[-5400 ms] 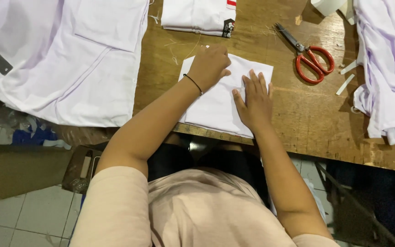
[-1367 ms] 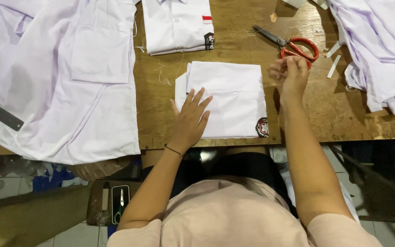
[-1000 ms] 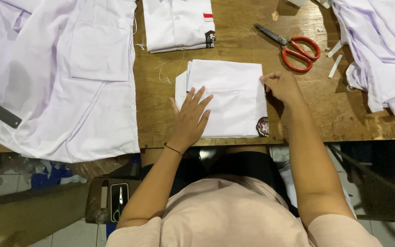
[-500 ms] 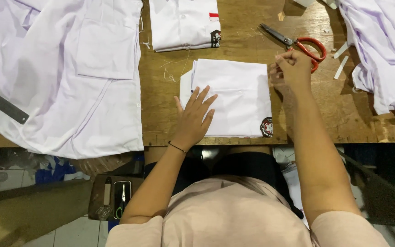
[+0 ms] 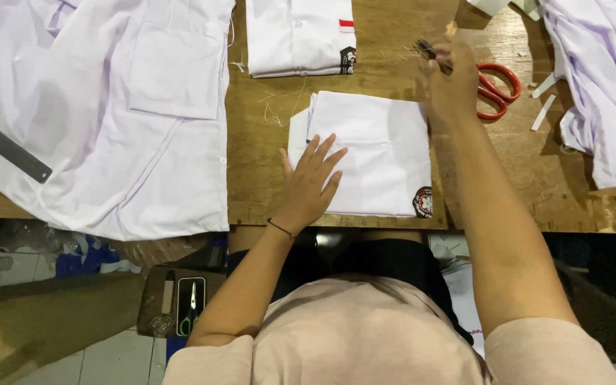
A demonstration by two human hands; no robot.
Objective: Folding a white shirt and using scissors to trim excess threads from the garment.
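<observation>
Two hands worked apart over the wooden table [image 5: 265,142]. Largest in view, an unfolded white shirt [image 5: 115,114] lay spread on our left with a grey metal ruler [image 5: 5,146] across its edge, and a heap of white garments [image 5: 600,78] sat at the far right. Between them, just before us, lay the folded white shirt [image 5: 372,153], its long axis running away from us, a dark round badge [image 5: 423,202] at its near right corner; a second folded shirt [image 5: 301,36] lay beyond it. Our left hand [image 5: 311,182] rested flat on the near left part of the folded white shirt, fingers spread and pressing it down. Our right hand [image 5: 454,78] was just past the shirt's far right corner, over the blades of the red-handled scissors [image 5: 490,82], which lay slantwise, handles to the right. That hand was much the nearer to them; its fingers were curled together at the blades, though we could not tell whether they gripped the metal or only touched it.
</observation>
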